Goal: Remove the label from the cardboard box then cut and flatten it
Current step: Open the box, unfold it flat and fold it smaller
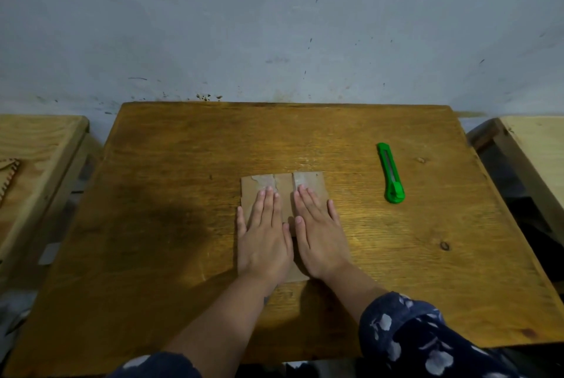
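Nearby, green cutter (391,173) beside flattened cardboard (311,182).

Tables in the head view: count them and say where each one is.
3. The dark wooden table fills the middle, under the flattened cardboard and green utility knife. A paler table stands at the left edge, another at the right edge. Others may lie outside view.

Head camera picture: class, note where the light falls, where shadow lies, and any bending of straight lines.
Head view: brightest on the table right of the hands; a dark shadow lies left of the left hand; wide-angle bending bows the table's edges; the cutter looks sharp, without glare.
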